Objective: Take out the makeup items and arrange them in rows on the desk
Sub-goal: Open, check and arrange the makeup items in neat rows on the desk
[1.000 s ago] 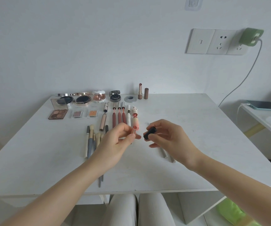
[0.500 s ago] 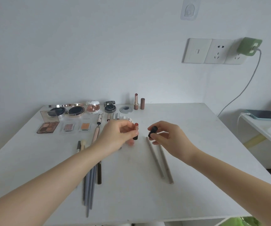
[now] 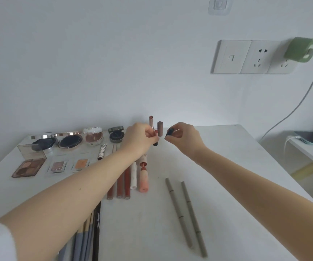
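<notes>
Left hand (image 3: 138, 137) pinches an uncapped lipstick (image 3: 156, 138), right hand (image 3: 183, 137) pinches its cap (image 3: 169, 132) (both grips clamped); next, I'd guess, standing them in the worktop's (image 3: 227, 166) back row.

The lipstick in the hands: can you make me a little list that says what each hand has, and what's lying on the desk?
left hand: pinches an open lipstick, upright, above the desk
right hand: pinches the dark cap, off the lipstick
back row: open round compacts, a standing lipstick with its brown cap beside it
left side: eyeshadow palette
middle: lip tubes lying side by side
near right: two grey pencils, side by side
</notes>
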